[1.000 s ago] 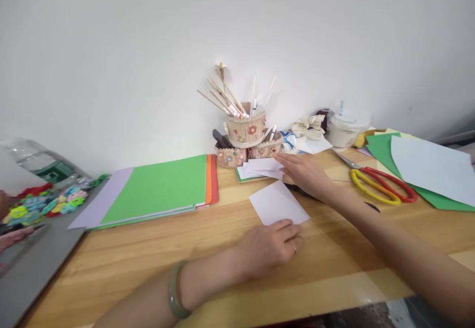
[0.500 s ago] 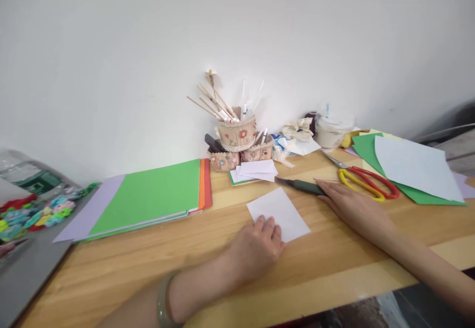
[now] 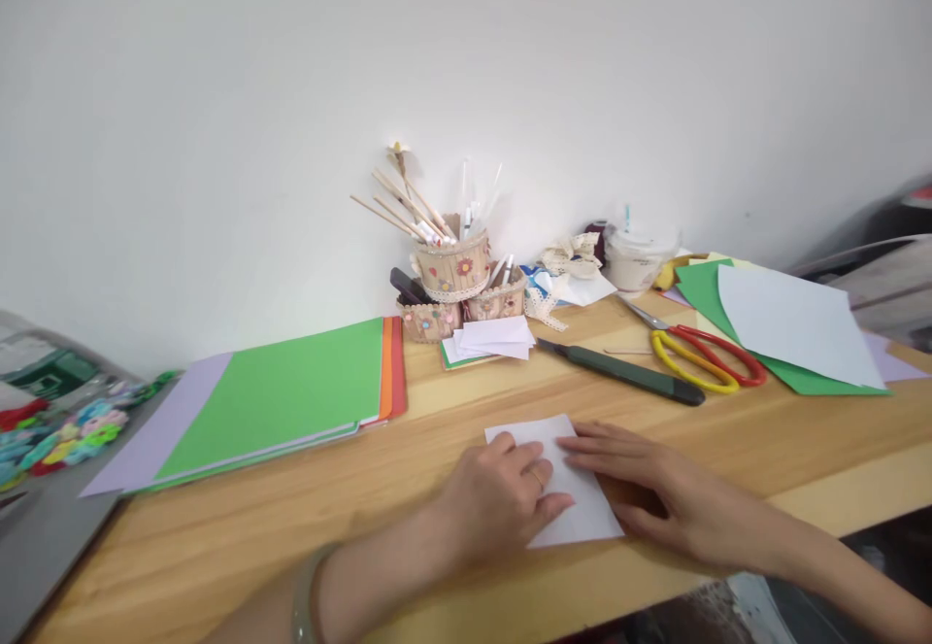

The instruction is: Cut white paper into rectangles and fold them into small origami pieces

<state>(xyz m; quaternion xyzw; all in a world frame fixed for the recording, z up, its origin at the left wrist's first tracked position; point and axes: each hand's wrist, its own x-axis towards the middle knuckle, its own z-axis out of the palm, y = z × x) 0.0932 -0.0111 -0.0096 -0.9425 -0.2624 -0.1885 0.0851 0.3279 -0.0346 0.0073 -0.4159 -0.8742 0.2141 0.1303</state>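
Two hands, left hand and right hand, press one white paper square.

Two hands, one white paper square, one scissors, one knife, three stick baskets.

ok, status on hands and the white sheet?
Left hand and right hand flat on white paper square, nothing gripped. Sheet flat on table. Green knife beyond, clear.
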